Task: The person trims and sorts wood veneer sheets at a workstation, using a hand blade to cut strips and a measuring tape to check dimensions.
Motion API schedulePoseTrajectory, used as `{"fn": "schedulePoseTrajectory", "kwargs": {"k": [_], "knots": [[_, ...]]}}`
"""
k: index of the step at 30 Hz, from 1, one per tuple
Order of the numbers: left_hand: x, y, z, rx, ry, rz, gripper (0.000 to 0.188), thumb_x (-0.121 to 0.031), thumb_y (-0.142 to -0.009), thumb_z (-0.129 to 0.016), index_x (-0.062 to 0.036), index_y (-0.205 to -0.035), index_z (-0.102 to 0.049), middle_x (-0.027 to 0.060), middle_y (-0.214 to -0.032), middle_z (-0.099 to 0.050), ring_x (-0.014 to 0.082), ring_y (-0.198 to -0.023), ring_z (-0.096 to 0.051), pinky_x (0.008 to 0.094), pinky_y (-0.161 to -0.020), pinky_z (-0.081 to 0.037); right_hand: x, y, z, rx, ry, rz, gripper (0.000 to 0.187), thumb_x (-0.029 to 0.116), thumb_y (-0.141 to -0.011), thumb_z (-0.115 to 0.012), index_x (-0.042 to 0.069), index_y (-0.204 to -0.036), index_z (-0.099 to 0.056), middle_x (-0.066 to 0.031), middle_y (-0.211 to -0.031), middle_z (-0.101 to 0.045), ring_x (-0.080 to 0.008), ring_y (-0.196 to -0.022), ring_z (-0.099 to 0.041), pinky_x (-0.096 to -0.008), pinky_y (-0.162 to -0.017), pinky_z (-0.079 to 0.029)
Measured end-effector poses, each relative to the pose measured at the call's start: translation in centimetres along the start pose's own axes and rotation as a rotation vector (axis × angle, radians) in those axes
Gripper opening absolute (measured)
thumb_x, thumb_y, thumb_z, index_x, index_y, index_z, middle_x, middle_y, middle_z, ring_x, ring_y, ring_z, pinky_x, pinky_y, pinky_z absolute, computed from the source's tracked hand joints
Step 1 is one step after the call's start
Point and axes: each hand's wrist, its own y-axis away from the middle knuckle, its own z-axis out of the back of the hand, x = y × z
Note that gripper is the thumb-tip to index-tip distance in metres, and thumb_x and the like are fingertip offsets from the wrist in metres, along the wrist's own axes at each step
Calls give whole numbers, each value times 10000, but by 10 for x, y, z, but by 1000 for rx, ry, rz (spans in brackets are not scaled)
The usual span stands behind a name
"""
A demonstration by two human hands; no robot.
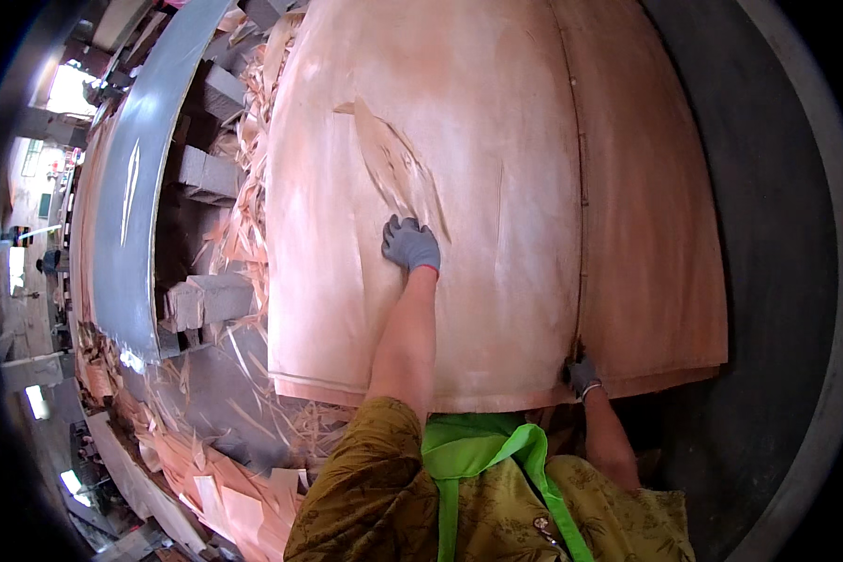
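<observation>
My left hand point(410, 244), in a grey glove with a red cuff, reaches forward over a broad pale wood veneer sheet point(478, 318). Its fingers curl closed at the near end of a torn veneer strip point(389, 159), which lies pointing away from me. Close to the front edge, my right hand point(583, 373), also gloved, sits at the long dark seam point(582, 187) between the pale sheet and a redder veneer sheet point(646, 234). Its fingers are bent together; whatever they hold is too small and dark to make out.
Shredded veneer scraps point(253, 169) pile along the stack's left side. Beyond them stand grey blocks point(206, 173) and a long grey-blue panel point(145, 197). More broken veneer point(225, 496) litters the lower left. A dark surface point(768, 234) runs along the right.
</observation>
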Motion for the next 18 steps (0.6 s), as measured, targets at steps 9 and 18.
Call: {"fn": "schedulePoseTrajectory", "kwargs": {"k": [9, 18], "knots": [[78, -22, 101, 152, 1311, 17, 240, -115, -876, -564, 31, -1067, -569, 49, -951, -603, 126, -848, -536, 244, -748, -436, -54, -43, -7, 36, 572, -12, 525, 211, -868, -540, -40, -1311, -412, -231, -1276, -492, -374, -1138, -495, -406, -942, -407], [360, 119, 166, -184, 1086, 418, 329, -119, -866, -537, 0, -1169, -487, 82, -1095, -521, 183, -982, -516, 297, -853, -426, 5, 14, 0, -54, 0, 187, 538, 247, -844, -564, -41, -1281, -438, -213, -1236, -526, -352, -1103, -522, -378, -930, -415]]}}
